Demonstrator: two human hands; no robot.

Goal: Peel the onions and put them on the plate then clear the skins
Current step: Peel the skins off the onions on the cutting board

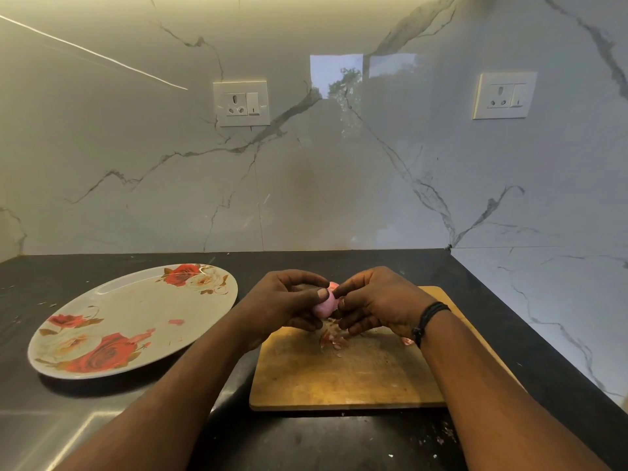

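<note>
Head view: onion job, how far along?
Done: nothing on the rose-patterned oval plate except small pink scraps. In hand: left hand and right hand both pinch a small pink onion, mostly peeled. Left: plating, clearing skin flakes off the wooden cutting board.

Most of the small pink onion (325,305) is covered by the curled fingers of the left hand (285,302) and right hand (377,302). At 5 o'clock, the right forearm hides the cutting board (339,372) corner and some skins (334,339).
</note>
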